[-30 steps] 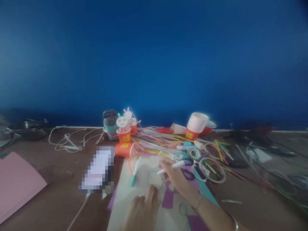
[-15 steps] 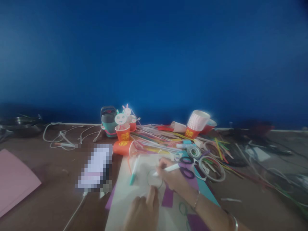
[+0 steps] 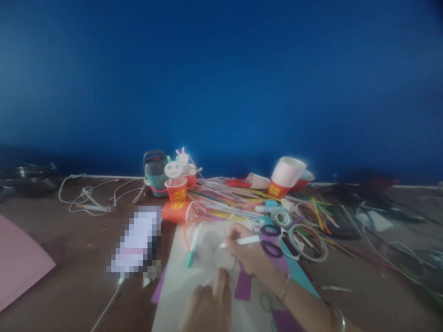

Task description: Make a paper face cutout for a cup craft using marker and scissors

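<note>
My right hand point(image 3: 244, 251) is closed around a white marker point(image 3: 247, 240), its tip at the upper edge of a green circle point(image 3: 224, 259) drawn on the white paper point(image 3: 173, 295). Below that circle my left hand point(image 3: 209, 302) rests on the sheet, fingers bent and pointing forward; whether anything is under them is hidden. A green cap or marker end point(image 3: 190, 259) lies to the left of the circle. Purple paper pieces point(image 3: 243, 285) and a smaller green ring shape point(image 3: 266, 302) are near my right forearm. Dark-handled scissors point(image 3: 272, 249) lie just beyond my right wrist.
Red paper cups point(image 3: 176, 189) with rabbit faces stand behind the paper, beside a tipped cup point(image 3: 176, 212). Stacked cups point(image 3: 288, 173), colored strips point(image 3: 235, 198) and tape rolls point(image 3: 281, 218) lie farther right. A blurred phone point(image 3: 138, 240) and pink paper point(image 3: 20, 263) are left.
The marker tip in my right hand has moved slightly up and left along the circle. My left hand stays in nearly the same place, and the view has shifted a little.
</note>
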A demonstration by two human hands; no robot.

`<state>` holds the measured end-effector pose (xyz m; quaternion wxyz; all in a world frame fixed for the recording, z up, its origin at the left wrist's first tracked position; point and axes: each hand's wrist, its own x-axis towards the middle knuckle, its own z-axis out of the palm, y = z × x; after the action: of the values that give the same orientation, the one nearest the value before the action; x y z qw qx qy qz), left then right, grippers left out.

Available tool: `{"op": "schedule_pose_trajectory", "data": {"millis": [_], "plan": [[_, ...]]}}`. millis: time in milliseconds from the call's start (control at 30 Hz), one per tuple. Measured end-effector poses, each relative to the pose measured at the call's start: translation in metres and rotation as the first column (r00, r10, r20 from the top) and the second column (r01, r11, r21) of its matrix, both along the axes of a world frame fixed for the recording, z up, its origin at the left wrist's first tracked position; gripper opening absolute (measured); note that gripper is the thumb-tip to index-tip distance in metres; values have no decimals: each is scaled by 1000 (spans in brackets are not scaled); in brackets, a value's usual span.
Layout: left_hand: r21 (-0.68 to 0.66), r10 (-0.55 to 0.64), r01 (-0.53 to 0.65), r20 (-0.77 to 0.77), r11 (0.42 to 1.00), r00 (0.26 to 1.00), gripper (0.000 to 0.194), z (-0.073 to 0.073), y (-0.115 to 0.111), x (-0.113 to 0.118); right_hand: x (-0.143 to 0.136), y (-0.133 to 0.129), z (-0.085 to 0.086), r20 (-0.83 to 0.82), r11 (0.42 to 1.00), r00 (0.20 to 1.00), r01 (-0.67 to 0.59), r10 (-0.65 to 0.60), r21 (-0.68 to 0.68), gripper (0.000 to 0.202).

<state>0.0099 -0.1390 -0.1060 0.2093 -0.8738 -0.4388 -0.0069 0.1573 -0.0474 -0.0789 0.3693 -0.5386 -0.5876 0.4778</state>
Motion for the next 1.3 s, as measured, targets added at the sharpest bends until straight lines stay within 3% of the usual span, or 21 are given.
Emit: {"op": "schedule_pose_trajectory", "data": {"millis": [133,333,600,767,1100,1300], "plan": [[10,-2,2,6,1000,1000,41,1,0,-1,0,-1,5,57,996,998,-9,4,90,18],[11,-6,6,3,1000,1000,42,4,0,-1,0,0,5,-12,1000,1000,-15,15,-26,24],[-6,-3,3,-7,1000,1000,45,5,0,-1,1,0,3,-25,999,1000,3,-2,50,25],[6,16,-16,-3,1000,1000,45,3,-1,-1,0,0,0,66,997,998,-8,3,79,24],[-10,-3,3,31,1000,1000,43,8,0,0,-3,0,5,2,997,997,78,-78,0,23],[-7,6,-6,24,1000,1000,45,7,-1,-1,-2,-2,4,26,1000,999,17,-18,22,22]]}}
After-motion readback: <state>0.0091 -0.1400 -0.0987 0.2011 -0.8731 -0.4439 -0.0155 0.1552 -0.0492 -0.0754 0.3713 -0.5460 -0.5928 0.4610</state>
